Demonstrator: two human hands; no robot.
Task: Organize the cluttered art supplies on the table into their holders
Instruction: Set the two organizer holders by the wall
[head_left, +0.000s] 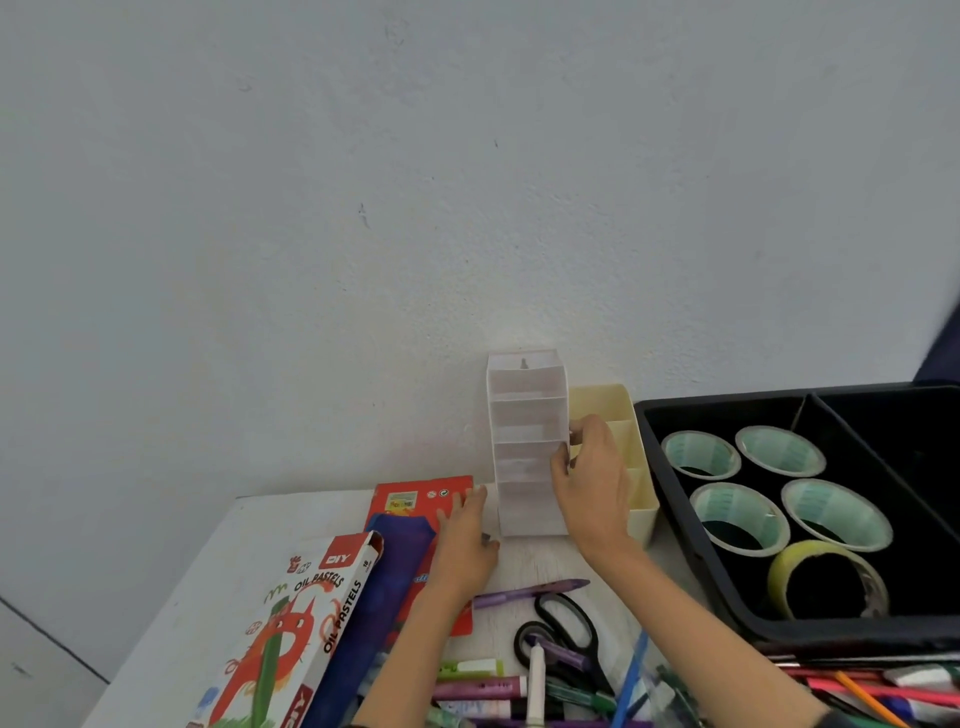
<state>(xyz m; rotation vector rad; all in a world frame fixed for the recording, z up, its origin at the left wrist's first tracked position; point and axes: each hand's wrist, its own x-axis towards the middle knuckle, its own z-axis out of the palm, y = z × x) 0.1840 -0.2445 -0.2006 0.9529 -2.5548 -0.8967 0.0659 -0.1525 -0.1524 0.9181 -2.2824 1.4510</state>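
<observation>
A white tiered holder (527, 441) stands on the white worktop (270, 525), its back against the wall, its open compartments stepped one above another. The right hand (592, 483) grasps it by the right side wall about halfway up, with the fingers curled over the edge. The left hand (465, 540) is released: its fingers lie straight, just beside the holder's lower left corner, over a red box (415, 499) and a blue pouch (384, 571); whether the thumb touches the holder cannot be told.

Just to the right of the white holder, partly behind the right hand, stands a cream divided holder (623, 410). Beside that is a black tray (831, 631) holding four pale tape rolls (727, 506) and one yellow roll (779, 571).

Left of the pouch lies an oil pastels box (306, 613). Between the forearms lie a purple pen (530, 592) and black-handled scissors (566, 623). Nearer the person is a loose heap of markers and pens (483, 686), more of which lie in front of the tray
</observation>
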